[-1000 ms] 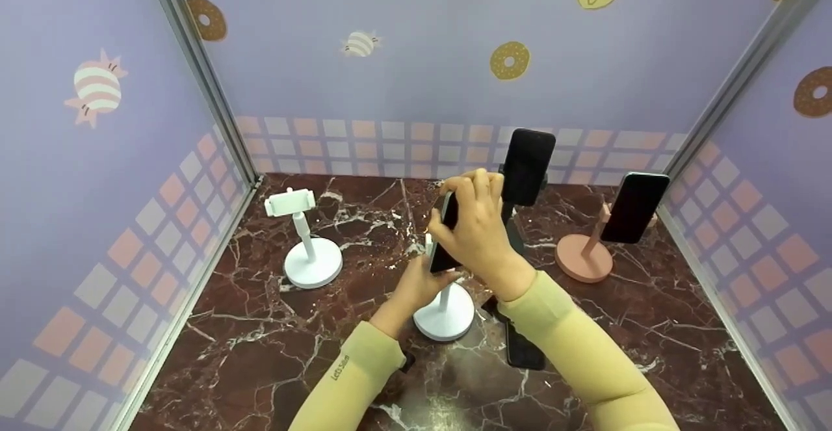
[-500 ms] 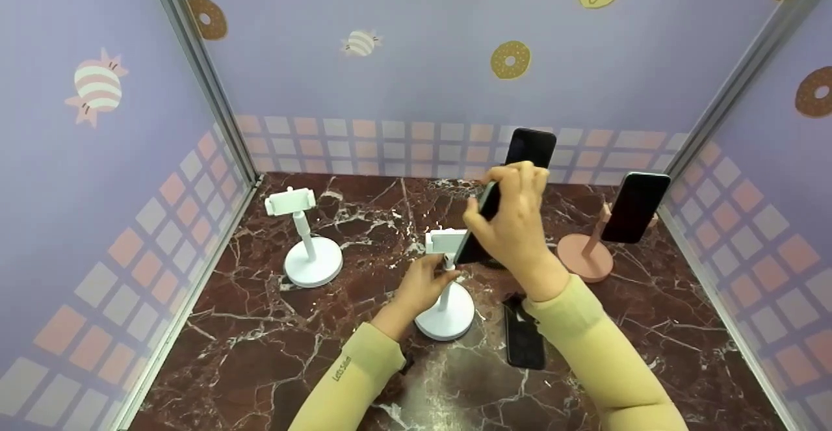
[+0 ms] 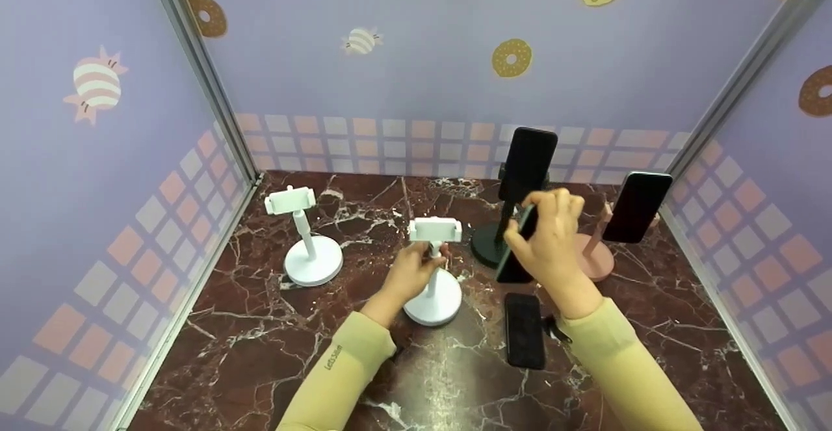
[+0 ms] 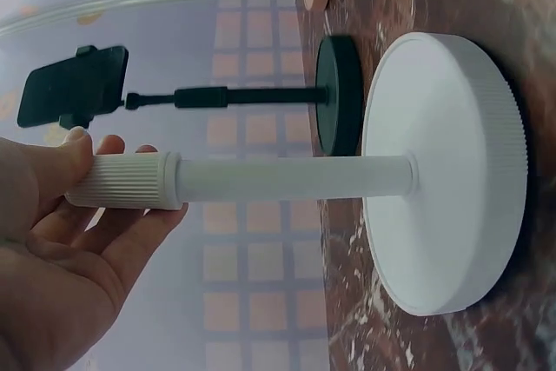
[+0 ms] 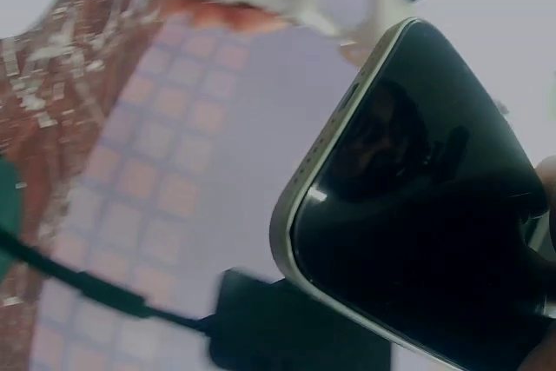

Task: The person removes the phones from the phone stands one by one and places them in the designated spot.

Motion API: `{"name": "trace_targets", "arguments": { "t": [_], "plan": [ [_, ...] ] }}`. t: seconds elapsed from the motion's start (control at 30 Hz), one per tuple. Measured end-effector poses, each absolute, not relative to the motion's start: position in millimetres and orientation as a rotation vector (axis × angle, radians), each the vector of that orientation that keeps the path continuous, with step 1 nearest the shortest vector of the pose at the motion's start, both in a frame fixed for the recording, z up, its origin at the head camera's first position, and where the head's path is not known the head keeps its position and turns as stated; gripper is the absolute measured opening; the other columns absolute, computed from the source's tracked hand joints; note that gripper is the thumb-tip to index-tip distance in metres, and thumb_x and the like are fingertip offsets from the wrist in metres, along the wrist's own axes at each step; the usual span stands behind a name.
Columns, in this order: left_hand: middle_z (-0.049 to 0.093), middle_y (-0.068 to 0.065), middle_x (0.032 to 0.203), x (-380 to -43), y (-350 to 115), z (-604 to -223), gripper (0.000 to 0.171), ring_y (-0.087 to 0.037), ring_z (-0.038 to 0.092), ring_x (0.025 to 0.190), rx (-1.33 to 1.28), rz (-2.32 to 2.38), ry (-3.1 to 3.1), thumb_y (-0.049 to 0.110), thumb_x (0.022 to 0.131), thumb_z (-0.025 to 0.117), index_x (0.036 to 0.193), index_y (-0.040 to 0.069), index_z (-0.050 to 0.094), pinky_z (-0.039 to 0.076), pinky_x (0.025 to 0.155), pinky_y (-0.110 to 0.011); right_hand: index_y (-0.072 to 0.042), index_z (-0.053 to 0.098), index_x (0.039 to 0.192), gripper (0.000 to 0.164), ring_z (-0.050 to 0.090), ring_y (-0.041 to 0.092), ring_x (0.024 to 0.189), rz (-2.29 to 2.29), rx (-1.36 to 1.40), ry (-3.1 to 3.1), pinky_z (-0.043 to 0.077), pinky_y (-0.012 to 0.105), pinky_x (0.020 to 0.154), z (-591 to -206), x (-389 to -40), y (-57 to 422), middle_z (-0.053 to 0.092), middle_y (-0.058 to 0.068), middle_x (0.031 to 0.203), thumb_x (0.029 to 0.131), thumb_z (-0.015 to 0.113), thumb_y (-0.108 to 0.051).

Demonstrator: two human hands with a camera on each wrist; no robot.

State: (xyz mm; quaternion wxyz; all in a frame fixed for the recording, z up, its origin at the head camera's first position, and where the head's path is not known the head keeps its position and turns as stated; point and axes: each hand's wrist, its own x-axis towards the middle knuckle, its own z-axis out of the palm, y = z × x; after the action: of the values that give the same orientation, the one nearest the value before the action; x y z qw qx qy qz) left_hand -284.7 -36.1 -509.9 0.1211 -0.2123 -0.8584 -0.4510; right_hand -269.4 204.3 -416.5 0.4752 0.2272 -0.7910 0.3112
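Observation:
My left hand grips the upper neck of a white phone stand in the middle of the table. In the left wrist view, thumb and fingers wrap the ribbed collar of its post. The clamp on top holds no phone. To the right, my right hand holds a smartphone by its edges, tilted, above the table. The right wrist view shows its dark screen and pale metal edge. Below it another smartphone lies flat on the table.
A second white stand without a phone is at the left. At the back right, a black stand bears an upright black phone. A pink stand at the right bears another phone. Patterned panels enclose the marble-look table.
My right hand has carried the smartphone away from the middle stand's clamp, to the right and lower. The left hand, still on the neck, has shifted the stand slightly back and left.

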Motion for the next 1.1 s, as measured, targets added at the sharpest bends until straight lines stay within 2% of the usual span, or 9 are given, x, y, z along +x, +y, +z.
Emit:
{"name": "trace_targets", "arguments": {
  "t": [0.1, 0.2, 0.37, 0.47, 0.7, 1.1],
  "plan": [
    [0.075, -0.018, 0.112, -294, -48, -503, 0.021, -0.037, 0.072, 0.109, -0.547, -1.352, -2.525, 0.020, 0.096, 0.070, 0.109, 0.003, 0.071, 0.056, 0.100, -0.049, 0.000, 0.052, 0.102, 0.033, 0.030, 0.038, 0.089, 0.745, 0.539, -1.993, 0.022, 0.046, 0.077, -437, -270, 218, 0.044, 0.020, 0.091, 0.073, 0.066, -0.008],
    [0.075, -0.016, 0.115, -307, -58, -496, 0.019, -0.035, 0.070, 0.113, -0.513, -1.415, -2.520, 0.016, 0.097, 0.068, 0.113, 0.005, 0.069, 0.054, 0.104, -0.049, -0.002, 0.052, 0.104, 0.035, 0.033, 0.038, 0.091, 0.711, 0.476, -2.091, 0.026, 0.045, 0.073, -458, -268, 232, 0.045, 0.019, 0.094, 0.073, 0.068, -0.007],
    [0.074, -0.016, 0.114, -333, -77, -486, 0.018, -0.035, 0.070, 0.115, -0.429, -1.446, -2.494, 0.009, 0.097, 0.067, 0.114, 0.004, 0.068, 0.053, 0.107, -0.048, -0.004, 0.052, 0.106, 0.040, 0.037, 0.040, 0.095, 0.643, 0.330, -2.348, 0.034, 0.047, 0.059, -498, -262, 260, 0.047, 0.019, 0.100, 0.072, 0.073, -0.009],
    [0.074, -0.018, 0.112, -348, -90, -484, 0.018, -0.035, 0.070, 0.113, -0.365, -1.464, -2.470, 0.006, 0.097, 0.066, 0.114, 0.001, 0.067, 0.053, 0.107, -0.046, -0.004, 0.051, 0.106, 0.043, 0.038, 0.041, 0.097, 0.604, 0.239, -2.521, 0.038, 0.050, 0.057, -523, -261, 281, 0.047, 0.020, 0.102, 0.072, 0.077, -0.012],
    [0.074, -0.023, 0.109, -365, -115, -492, 0.018, -0.036, 0.072, 0.109, -0.308, -1.497, -2.409, 0.001, 0.096, 0.066, 0.113, -0.006, 0.064, 0.056, 0.100, -0.044, -0.004, 0.051, 0.109, 0.043, 0.039, 0.045, 0.107, 0.562, 0.188, -2.775, 0.042, 0.060, 0.064, -558, -264, 319, 0.049, 0.022, 0.106, 0.078, 0.076, -0.016],
    [0.074, -0.024, 0.108, -379, -134, -501, 0.020, -0.037, 0.072, 0.107, -0.243, -1.405, -2.421, 0.000, 0.095, 0.067, 0.114, -0.007, 0.064, 0.055, 0.101, -0.047, -0.003, 0.051, 0.118, 0.048, 0.040, 0.043, 0.109, 0.560, 0.287, -3.058, 0.043, 0.057, 0.067, -591, -266, 334, 0.051, 0.023, 0.111, 0.079, 0.075, -0.018]
  ]
}}
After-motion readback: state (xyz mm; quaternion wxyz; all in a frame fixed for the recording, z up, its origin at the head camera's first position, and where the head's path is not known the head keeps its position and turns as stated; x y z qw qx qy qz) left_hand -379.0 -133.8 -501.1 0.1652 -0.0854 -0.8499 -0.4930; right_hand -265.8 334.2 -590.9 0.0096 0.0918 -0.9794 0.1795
